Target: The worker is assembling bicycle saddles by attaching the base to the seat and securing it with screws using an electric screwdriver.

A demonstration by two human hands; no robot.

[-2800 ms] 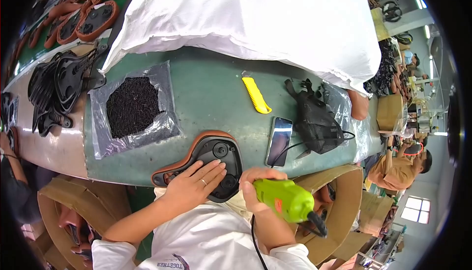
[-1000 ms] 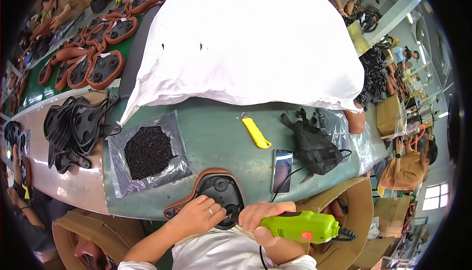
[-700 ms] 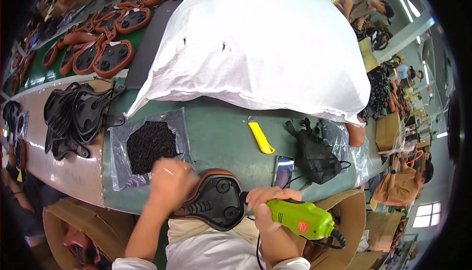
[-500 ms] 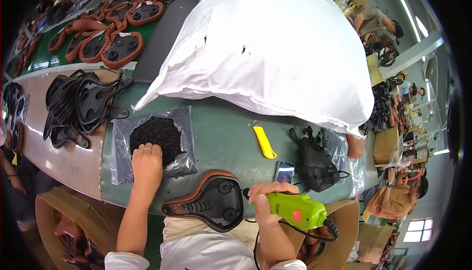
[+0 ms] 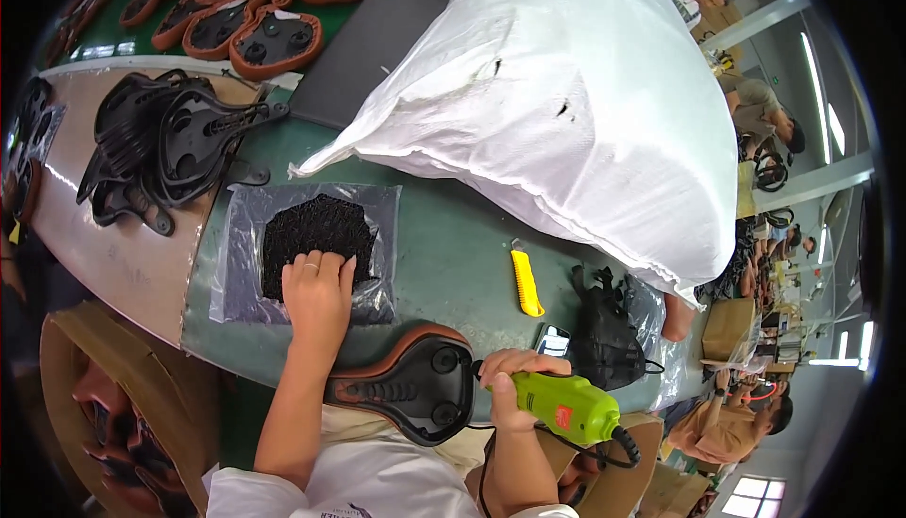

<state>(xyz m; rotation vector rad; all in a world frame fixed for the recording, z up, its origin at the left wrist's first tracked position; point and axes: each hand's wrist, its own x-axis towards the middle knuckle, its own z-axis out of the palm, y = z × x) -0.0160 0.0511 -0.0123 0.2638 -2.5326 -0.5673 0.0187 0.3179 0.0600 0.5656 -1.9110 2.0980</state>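
My left hand (image 5: 319,293) rests on a heap of small black screws (image 5: 326,230), its fingers closed and bent into the heap; what they hold is hidden. The heap lies on a clear plastic bag (image 5: 381,284) on the green tabletop. My right hand (image 5: 514,384) is wrapped around a lime-green electric screwdriver (image 5: 572,407) with a black cord. Its black front end points left, at the wide end of an upturned bicycle saddle (image 5: 408,388). That saddle has a brown rim and a black underside, and sits at the table edge against my body.
A big white sack (image 5: 557,103) fills the far side. Nearer lie a yellow utility knife (image 5: 527,282), a phone (image 5: 552,341) and a black bag (image 5: 604,334). Black saddle bases (image 5: 175,145) and brown saddles (image 5: 276,43) are at left. Cardboard boxes (image 5: 71,367) flank me; people work at right.
The view has shifted, so the table things sit differently in it. My left hand has moved right across the screw heap. My right hand keeps its hold on the screwdriver beside the saddle.
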